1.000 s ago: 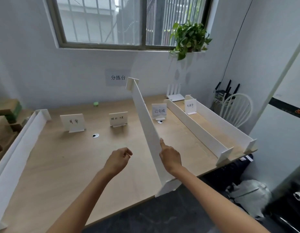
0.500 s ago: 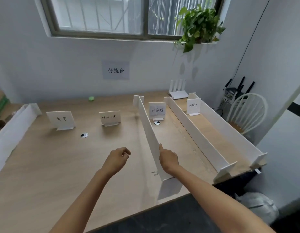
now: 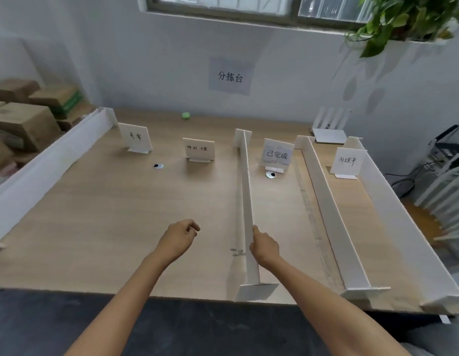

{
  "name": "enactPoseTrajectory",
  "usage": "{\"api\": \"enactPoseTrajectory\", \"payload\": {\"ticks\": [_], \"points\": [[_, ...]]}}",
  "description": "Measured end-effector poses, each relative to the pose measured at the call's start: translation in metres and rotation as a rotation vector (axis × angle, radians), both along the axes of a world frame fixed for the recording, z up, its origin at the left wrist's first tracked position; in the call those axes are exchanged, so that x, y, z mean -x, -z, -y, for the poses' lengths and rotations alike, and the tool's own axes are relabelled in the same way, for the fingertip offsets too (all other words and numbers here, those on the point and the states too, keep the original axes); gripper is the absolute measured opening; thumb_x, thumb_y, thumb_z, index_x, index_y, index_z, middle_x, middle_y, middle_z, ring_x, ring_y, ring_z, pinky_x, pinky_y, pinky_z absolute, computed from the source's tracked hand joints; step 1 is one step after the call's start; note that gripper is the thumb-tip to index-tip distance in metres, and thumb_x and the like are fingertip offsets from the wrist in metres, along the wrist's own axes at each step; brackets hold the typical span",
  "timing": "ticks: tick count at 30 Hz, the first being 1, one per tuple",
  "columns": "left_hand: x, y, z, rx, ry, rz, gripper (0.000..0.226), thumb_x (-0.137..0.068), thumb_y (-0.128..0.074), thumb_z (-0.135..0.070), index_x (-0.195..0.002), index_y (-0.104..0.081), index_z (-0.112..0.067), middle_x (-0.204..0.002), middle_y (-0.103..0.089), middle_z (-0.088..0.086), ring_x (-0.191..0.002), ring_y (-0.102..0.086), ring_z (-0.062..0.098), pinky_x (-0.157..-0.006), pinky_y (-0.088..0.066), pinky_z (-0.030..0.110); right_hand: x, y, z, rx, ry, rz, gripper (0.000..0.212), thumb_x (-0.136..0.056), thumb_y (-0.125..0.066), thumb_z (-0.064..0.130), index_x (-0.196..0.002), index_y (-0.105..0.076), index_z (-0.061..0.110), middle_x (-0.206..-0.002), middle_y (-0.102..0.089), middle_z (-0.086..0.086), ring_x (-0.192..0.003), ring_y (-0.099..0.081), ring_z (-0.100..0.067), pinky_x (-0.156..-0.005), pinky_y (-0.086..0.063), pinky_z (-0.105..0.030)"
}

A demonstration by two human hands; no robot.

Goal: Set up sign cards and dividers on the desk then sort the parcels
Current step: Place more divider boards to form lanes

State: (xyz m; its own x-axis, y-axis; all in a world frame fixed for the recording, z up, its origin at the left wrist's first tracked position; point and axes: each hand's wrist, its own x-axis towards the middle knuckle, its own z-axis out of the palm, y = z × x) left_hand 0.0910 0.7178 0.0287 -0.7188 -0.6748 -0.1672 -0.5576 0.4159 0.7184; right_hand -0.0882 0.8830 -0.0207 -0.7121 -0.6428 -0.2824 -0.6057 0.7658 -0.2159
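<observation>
My right hand point(image 3: 264, 246) is against the 3 o'clock face of the middle divider point(image 3: 245, 201); can't tell if it grips. My left hand point(image 3: 181, 236), at the divider's 9 o'clock, is loosely curled, holding nothing, over the worktop point(image 3: 107, 214). The divider stands upright, running 6 to 12. Two more dividers point(image 3: 326, 209) stand at 2 o'clock. Four sign cards point(image 3: 199, 149) span the far side from 11 to 1. Parcels point(image 3: 23, 119) are off the worktop at 10.

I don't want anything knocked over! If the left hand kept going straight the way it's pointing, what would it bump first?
Probably the middle divider, the white wall the right hand holds. The left hand points forward and right over the desk toward it. Height is hard to judge, though.
</observation>
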Motion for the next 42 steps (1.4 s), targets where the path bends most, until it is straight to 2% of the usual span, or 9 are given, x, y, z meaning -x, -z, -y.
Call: {"api": "enactPoseTrajectory", "payload": {"ticks": [10, 13, 15, 17, 19, 22, 27, 35, 42], "points": [[-0.042, 0.025, -0.022, -0.044, -0.142, 0.09, 0.026, -0.089, -0.041, -0.01, -0.085, -0.061, -0.028, -0.092, -0.068, 0.001, -0.089, -0.063, 0.016, -0.085, -0.05, 0.032, 0.001, 0.047, -0.001, 0.039, -0.089, 0.008, 0.058, -0.092, -0.049, 0.025, -0.142, -0.021, 0.018, -0.088, -0.064, -0.003, -0.07, -0.061, -0.019, -0.061, -0.055, -0.032], [-0.053, 0.025, -0.017, -0.055, -0.181, 0.109, 0.025, -0.09, -0.042, -0.01, -0.088, -0.061, -0.025, -0.091, -0.067, -0.001, -0.091, -0.061, 0.016, -0.085, -0.049, 0.03, 0.001, 0.051, 0.0, -0.052, -0.155, -0.025, 0.06, -0.093, -0.042, 0.018, -0.146, -0.013, 0.012, -0.093, -0.063, -0.008, -0.079, -0.061, -0.024, -0.063, -0.052, -0.032], [-0.06, 0.024, -0.011, -0.067, -0.196, 0.11, 0.025, -0.091, -0.042, -0.01, -0.088, -0.061, -0.026, -0.091, -0.067, -0.003, -0.091, -0.061, 0.014, -0.083, -0.048, 0.028, 0.004, 0.044, 0.008, -0.122, -0.225, -0.062, 0.054, -0.093, -0.041, 0.016, -0.143, -0.023, 0.008, -0.103, -0.063, -0.01, -0.093, -0.059, -0.028, -0.067, -0.048, -0.033], [-0.07, 0.022, -0.001, -0.073, -0.211, 0.098, 0.025, -0.091, -0.042, -0.011, -0.087, -0.061, -0.027, -0.091, -0.066, -0.004, -0.091, -0.061, 0.012, -0.082, -0.048, 0.027, 0.006, 0.028, 0.021, -0.177, -0.294, -0.111, 0.028, -0.091, -0.044, 0.018, -0.117, -0.047, 0.009, -0.112, -0.061, -0.01, -0.106, -0.053, -0.029, -0.071, -0.043, -0.033], [-0.081, 0.018, 0.011, -0.067, -0.225, 0.082, 0.027, -0.092, -0.042, -0.011, -0.086, -0.06, -0.03, -0.091, -0.067, -0.004, -0.091, -0.061, 0.011, -0.082, -0.048, 0.026, 0.005, 0.006, 0.038, -0.16, -0.3, -0.169, 0.006, -0.089, -0.043, 0.015, -0.087, -0.048, 0.014, -0.109, -0.061, -0.009, -0.107, -0.05, -0.029, -0.069, -0.037, -0.031], [-0.103, 0.008, 0.034, -0.063, -0.275, 0.044, 0.026, -0.092, -0.042, -0.011, -0.088, -0.061, -0.029, -0.091, -0.067, -0.004, -0.091, -0.061, 0.01, -0.08, -0.047, 0.025, -0.008, -0.017, 0.072, -0.031, -0.29, -0.207, 0.027, -0.089, -0.039, 0.013, -0.064, -0.028, 0.016, -0.09, -0.056, -0.009, -0.09, -0.052, -0.031, -0.064, -0.034, -0.031], [-0.165, -0.017, 0.083, 0.007, -0.396, -0.033, 0.026, -0.092, -0.042, -0.009, -0.094, -0.065, -0.021, -0.092, -0.066, -0.004, -0.091, -0.06, 0.012, -0.081, -0.046, 0.025, -0.077, -0.037, 0.145, 0.139, -0.456, -0.152, 0.022, -0.089, -0.04, 0.018, -0.096, -0.058, 0.008, -0.099, -0.064, -0.01, -0.095, -0.057, -0.032, -0.07, -0.043, -0.034], [-0.32, -0.031, 0.159, 0.076, -0.64, -0.082, 0.033, -0.09, -0.044, -0.003, -0.08, -0.059, -0.031, -0.085, -0.066, -0.006, -0.089, -0.06, 0.015, -0.078, -0.046, 0.029, -0.233, -0.047, 0.274, 0.226, -0.573, 0.071, 0.026, -0.09, -0.04, 0.021, -0.095, -0.064, 0.012, -0.099, -0.067, -0.009, -0.092, -0.061, -0.029, -0.066, -0.038, -0.027], [-0.437, -0.029, 0.195, 0.117, -0.776, -0.054, 0.031, -0.088, -0.046, 0.001, -0.083, -0.063, -0.025, -0.089, -0.068, 0.001, -0.083, -0.062, 0.016, -0.075, -0.049, 0.03, -0.342, -0.035, 0.358, 0.254, -0.659, 0.203, 0.027, -0.091, -0.04, 0.02, -0.092, -0.064, 0.008, -0.095, -0.068, -0.01, -0.089, -0.062, -0.029, -0.064, -0.038, -0.028]]}}
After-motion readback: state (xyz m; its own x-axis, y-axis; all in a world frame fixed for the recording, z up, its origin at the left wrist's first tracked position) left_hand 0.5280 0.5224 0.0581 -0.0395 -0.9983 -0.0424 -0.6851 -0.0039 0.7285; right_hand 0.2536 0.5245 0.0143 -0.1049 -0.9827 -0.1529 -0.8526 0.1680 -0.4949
